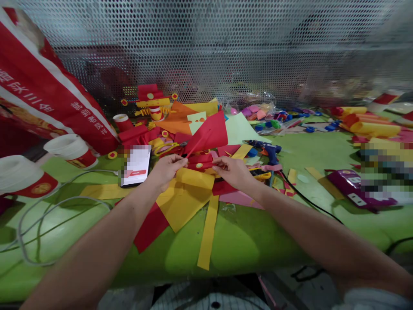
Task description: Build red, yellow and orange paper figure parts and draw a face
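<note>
Over the heap of coloured paper, my left hand (166, 172) is pinched on the left end of a small folded red paper piece (204, 159) with a round yellowish dot on it. A thin red strip (197, 145) slants up from the left fingertips. My right hand (235, 172) pinches the right end of the same red piece. Just below it lies a curled yellow paper sheet (187, 211), with a yellow paper strip (208, 237) running toward the table's front edge. Yellow-handled scissors (169, 147) rest beyond my left hand. A blue glue gun (269, 150) lies beyond my right hand.
A phone (137, 165) and a white cable (64, 185) are left of my hands. Stacked paper cups (71, 148) stand farther left by a red bag (54, 86). At right sits a purple power strip (358, 187). A finished-looking paper hat (155, 101) stands behind.
</note>
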